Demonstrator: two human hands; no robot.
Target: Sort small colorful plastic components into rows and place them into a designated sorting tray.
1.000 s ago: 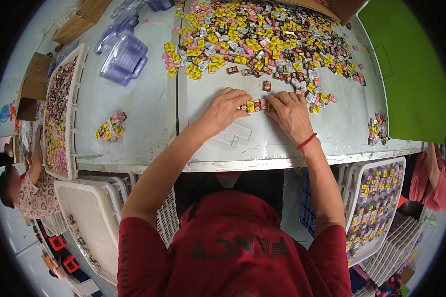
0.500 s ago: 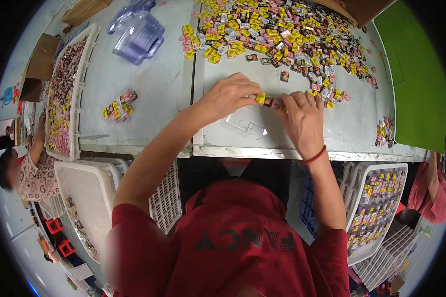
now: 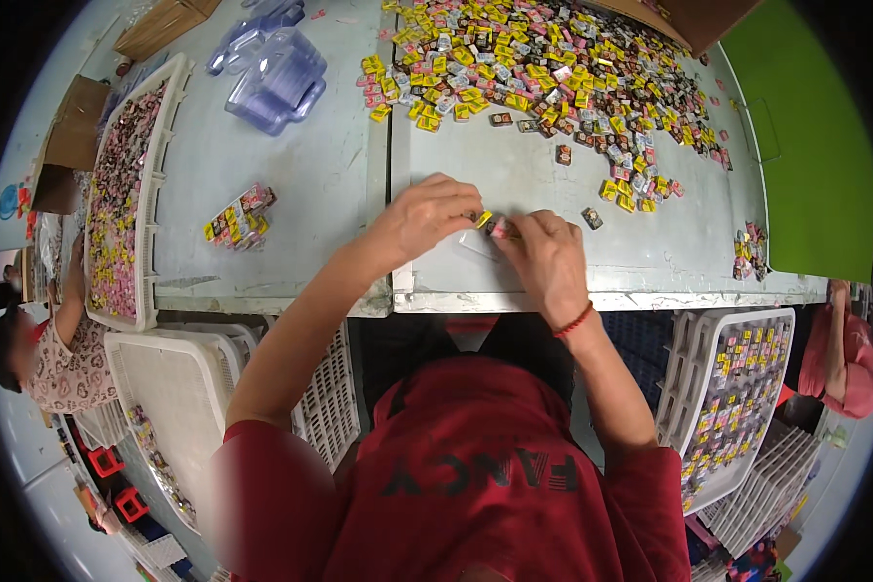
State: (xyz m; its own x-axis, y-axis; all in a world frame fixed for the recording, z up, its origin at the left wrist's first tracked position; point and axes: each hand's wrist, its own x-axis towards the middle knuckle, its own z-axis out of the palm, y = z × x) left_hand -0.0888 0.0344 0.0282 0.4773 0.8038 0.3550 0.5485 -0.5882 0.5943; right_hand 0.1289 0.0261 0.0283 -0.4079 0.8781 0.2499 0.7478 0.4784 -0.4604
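"What is being held?"

"A short row of small rectangular packets (image 3: 484, 220), in yellow, pink and dark colours, is held just above the near part of the pale tabletop (image 3: 669, 267). The left end is pinched by the fingertips of the left hand (image 3: 429, 213), the right end by those of the right hand (image 3: 547, 257). The exact number of packets is hidden by the fingers."

"And what is found around them?"

"Below the row, a clear plastic holder (image 3: 475, 245) is partly covered by the right hand. A single dark packet (image 3: 592, 218) is seen lying to the right of that hand. Beyond, a large mixed pile of packets (image 3: 543, 73) is spread out."

"Anything on the left?"

"A filled clear pack (image 3: 239, 219) is laid there, with bluish clear trays (image 3: 279, 85) stacked farther back. At the far left, a white crate (image 3: 168, 126) is filled with more packets. A red bracelet (image 3: 574, 321) is worn on the right wrist."
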